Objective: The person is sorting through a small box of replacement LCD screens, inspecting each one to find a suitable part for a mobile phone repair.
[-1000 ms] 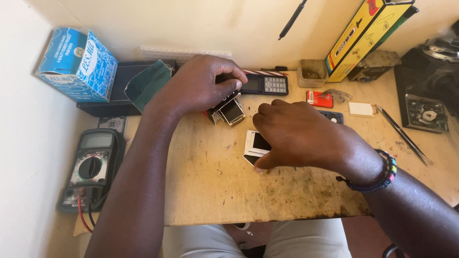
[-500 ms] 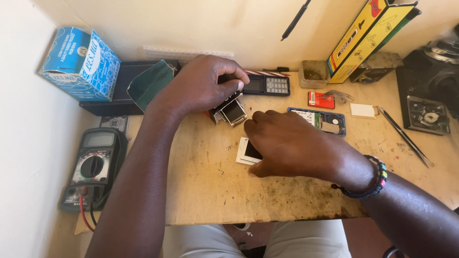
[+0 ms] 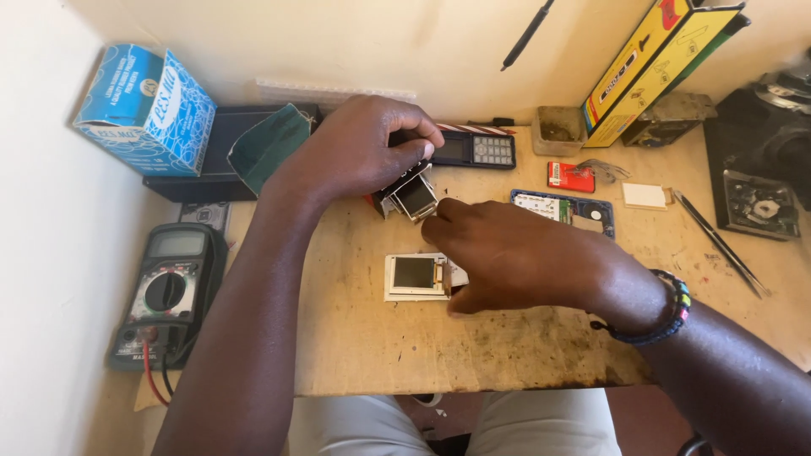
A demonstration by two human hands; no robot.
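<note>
Left hand [image 3: 359, 152]: fingers curled around a small silver-framed display module [image 3: 410, 196], held tilted near the back edge of the worn wooden table [image 3: 372, 346]. Right hand [image 3: 515, 257]: palm down, fingers narrow, thumb touching a white-framed rectangular screen panel [image 3: 416, 276] lying flat mid-table. Behind: black keypad handset [image 3: 473, 150], blue circuit board [image 3: 564, 209], red flat battery [image 3: 570, 176]. Left edge: dark multimeter with dial [image 3: 165, 291]; back-left corner: blue cardboard box [image 3: 144, 108].
</note>
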